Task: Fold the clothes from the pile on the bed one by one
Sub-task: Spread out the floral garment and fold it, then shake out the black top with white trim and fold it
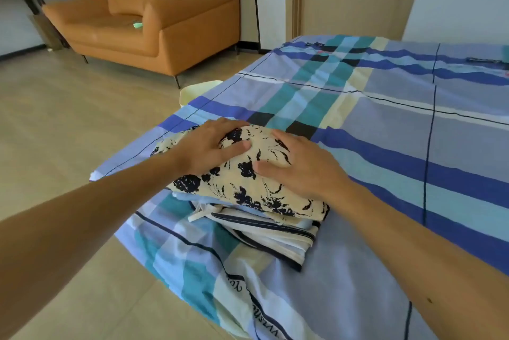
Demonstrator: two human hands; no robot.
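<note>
Our hands are both on the folded floral garment (242,185), which tops a small stack near the left edge of the bed (385,147). Our left hand (209,144) lies on its far left part with the fingers pointing right. Our right hand (300,166) lies on its right side with the fingers pointing left. Both hands have straight, slightly spread fingers pressed flat on the cloth, pinching nothing. The fingertips of the two hands come near each other over the middle of the garment without touching.

The garment's long axis runs on a diagonal, from far left to near right, and our hands sit at either side of the bulge at its far end. Neither hand is clearly nearer, since both already touch it. Under it lies a folded striped garment (270,235), which juts out on the near side.

The left edge of the bed lies just beyond the stack, with bare floor (68,119) past it, so there is little room that way. To the right and far side the sheet stretches flat and open. We judge this piece is folded and being smoothed down. No unfolded pile shows in this view, so the next garment would have to come from out of sight.
</note>
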